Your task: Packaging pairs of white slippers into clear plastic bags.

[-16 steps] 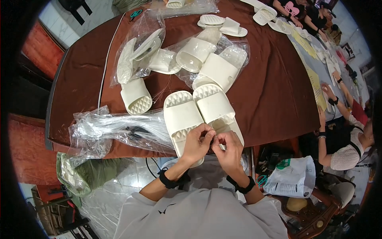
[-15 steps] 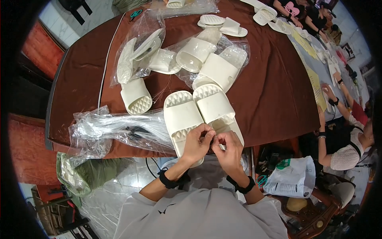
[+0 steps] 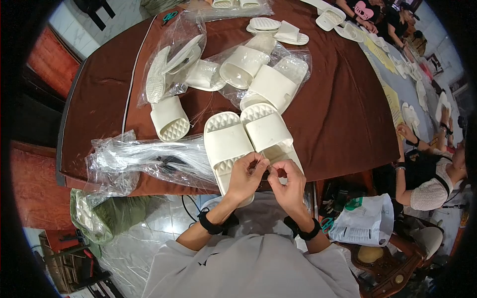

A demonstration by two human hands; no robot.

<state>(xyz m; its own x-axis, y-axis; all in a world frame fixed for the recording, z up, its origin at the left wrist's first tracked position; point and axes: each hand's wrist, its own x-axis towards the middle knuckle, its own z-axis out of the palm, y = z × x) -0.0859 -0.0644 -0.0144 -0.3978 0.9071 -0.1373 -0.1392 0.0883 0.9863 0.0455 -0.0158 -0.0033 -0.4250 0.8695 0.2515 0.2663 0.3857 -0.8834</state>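
A pair of white slide sandals lies side by side at the near edge of the table: the left slide (image 3: 226, 136) and the right slide (image 3: 268, 131). Over their lower ends, my left hand (image 3: 245, 176) and my right hand (image 3: 289, 183) meet, thumbs and fingertips pinched close together. A thin clear strand (image 3: 262, 155) shows between the fingertips, but its ends are hidden. Left of the slides rests a clear bag of long white plastic strands (image 3: 169, 158).
Farther back are another slide (image 3: 170, 119), several slides in clear bags (image 3: 271, 89) and turquoise scissors (image 3: 170, 17). Brown cloth (image 3: 343, 114) covers the table. A white plastic bag (image 3: 362, 221) is at lower right. Other people work along a grey table (image 3: 405, 94) on the right.
My right hand has moved slightly right and its fingertips have drawn a little away from the left hand's. The slides barely shift. At far right, a co-worker's hands have moved.
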